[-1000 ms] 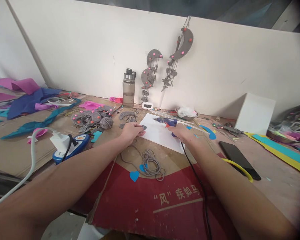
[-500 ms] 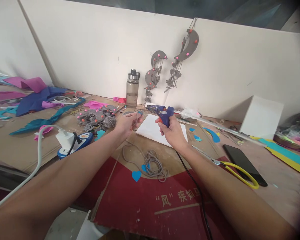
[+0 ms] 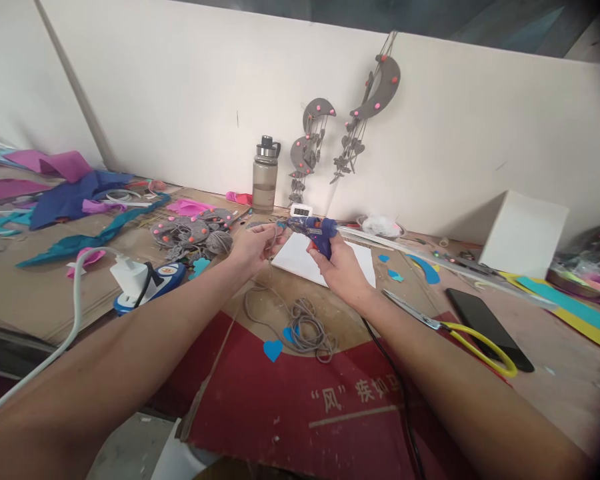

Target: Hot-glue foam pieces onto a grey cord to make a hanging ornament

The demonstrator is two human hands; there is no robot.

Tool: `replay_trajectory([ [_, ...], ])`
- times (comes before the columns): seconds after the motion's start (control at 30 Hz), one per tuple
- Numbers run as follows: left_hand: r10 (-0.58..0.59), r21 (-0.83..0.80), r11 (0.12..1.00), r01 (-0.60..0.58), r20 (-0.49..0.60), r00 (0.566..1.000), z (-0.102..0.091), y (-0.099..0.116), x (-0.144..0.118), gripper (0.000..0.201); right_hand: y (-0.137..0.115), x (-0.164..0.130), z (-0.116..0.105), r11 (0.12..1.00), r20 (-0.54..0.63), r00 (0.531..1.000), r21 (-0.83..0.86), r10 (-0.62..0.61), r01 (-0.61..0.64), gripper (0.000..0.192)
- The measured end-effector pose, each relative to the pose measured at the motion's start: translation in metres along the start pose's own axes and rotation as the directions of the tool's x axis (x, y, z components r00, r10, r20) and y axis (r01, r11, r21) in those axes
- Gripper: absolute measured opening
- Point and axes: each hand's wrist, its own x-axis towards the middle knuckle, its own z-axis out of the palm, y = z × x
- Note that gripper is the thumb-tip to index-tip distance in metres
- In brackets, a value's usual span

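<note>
Left hand (image 3: 253, 245) fingertips pinched on small grey piece with cord, too small to identify. Right hand (image 3: 341, 267) curled tight round blue glue gun (image 3: 316, 231), nozzle touching or just beside pinched piece. Both raised over near-left edge of white sheet (image 3: 320, 261). Grey cord coil (image 3: 304, 328) below hands; open cardboard between forearms. Yellow-handled scissors (image 3: 450, 330) right, phone (image 3: 487, 327) beside. Water bottle (image 3: 264, 176) against white wall. Gun's cable partly hidden behind right forearm.

Left hand (image 3: 253, 247): arm stretched forward, fingers pinched together, raised off the surface. Right hand (image 3: 340, 267): arm stretched forward, fingers curled in a closed grip, level with the left, hands near each other.
</note>
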Motion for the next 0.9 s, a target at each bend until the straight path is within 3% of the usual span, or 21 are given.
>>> replay_trajectory([
  [0.37, 0.036, 0.034, 0.999, -0.036, 0.008, 0.999, 0.0018, -0.0013, -0.0014, 0.013, -0.0031, -0.0026, 0.0017, 0.995, 0.005, 1.0, -0.104, -0.003, 0.004, 0.018],
  [0.57, 0.122, 0.187, 0.977, -0.106, -0.077, 0.99, 0.0062, -0.0009, -0.0052, 0.01, -0.0037, -0.0031, 0.0018, 0.99, 0.012, 1.0, -0.139, -0.015, 0.017, 0.02],
  [0.9, 0.164, 0.182, 0.973, -0.141, -0.118, 0.979, 0.0028, 0.0014, -0.0031, 0.017, -0.0004, -0.0028, 0.0022, 0.984, 0.002, 1.0, -0.178, -0.019, 0.02, 0.02],
])
